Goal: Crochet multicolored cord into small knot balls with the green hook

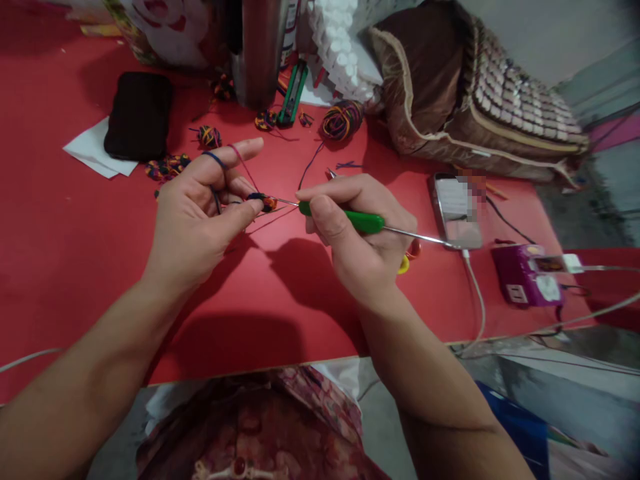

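Note:
Between the thumb and fingers of my left hand (200, 207) is a small multicoloured crochet piece (269, 202). Yarn loops over the raised index finger of that hand and runs down to the piece. My right hand (363, 233) grips the green handle of a crochet hook (367, 221). The hook's thin metal tip reaches the crochet piece; whether it sits inside a stitch is too small to tell. From the multicoloured yarn ball (343, 121), a strand trails down toward my hands. Scissors, with a yellow handle loop (403, 265), lie partly hidden under my right hand.
On the red table (230, 333) are a black case (139, 115) over white paper, a green box cutter (293, 93), small crochet pieces (167, 167) and a metal flask (259, 53). At right are a plugged-in phone (453, 207), a purple box (527, 275) and a brown bag (430, 73).

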`<state>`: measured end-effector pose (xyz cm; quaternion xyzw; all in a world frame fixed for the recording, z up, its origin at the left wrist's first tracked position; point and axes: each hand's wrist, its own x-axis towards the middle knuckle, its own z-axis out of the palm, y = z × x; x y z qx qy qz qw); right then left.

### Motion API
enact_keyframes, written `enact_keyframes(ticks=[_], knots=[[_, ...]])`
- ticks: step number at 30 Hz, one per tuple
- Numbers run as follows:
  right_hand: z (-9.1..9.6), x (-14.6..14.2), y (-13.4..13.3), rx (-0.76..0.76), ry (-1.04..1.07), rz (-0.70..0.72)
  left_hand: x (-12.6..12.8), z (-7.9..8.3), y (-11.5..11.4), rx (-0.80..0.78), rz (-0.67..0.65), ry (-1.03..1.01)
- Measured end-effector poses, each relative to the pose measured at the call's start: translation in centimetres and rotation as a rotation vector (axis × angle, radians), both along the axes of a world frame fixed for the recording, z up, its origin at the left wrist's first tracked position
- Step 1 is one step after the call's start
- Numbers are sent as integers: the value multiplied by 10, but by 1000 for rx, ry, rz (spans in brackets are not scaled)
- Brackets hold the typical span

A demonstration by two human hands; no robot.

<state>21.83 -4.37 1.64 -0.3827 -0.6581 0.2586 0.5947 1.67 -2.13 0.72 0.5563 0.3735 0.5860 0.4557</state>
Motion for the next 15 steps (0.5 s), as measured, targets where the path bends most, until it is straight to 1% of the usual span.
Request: enact_keyframes(ticks=[1,2,3,6,10,15], knots=[[-2,1,1,-30,24,10,-1,-2,1,11,-17,-1],[-4,2,3,-58,52,20,-1,-4,2,-10,-16,12],[-7,3,4,-88,77,30,-1,-5,2,15,-25,-2],[-11,5,6,-143,113,42,-1,-5,2,16,-31,7],[-9,6,5,-129,109,38,0,0,-1,19,-20,63],[-3,6,3,-122,83,13,3,4,-6,21,42,151]])
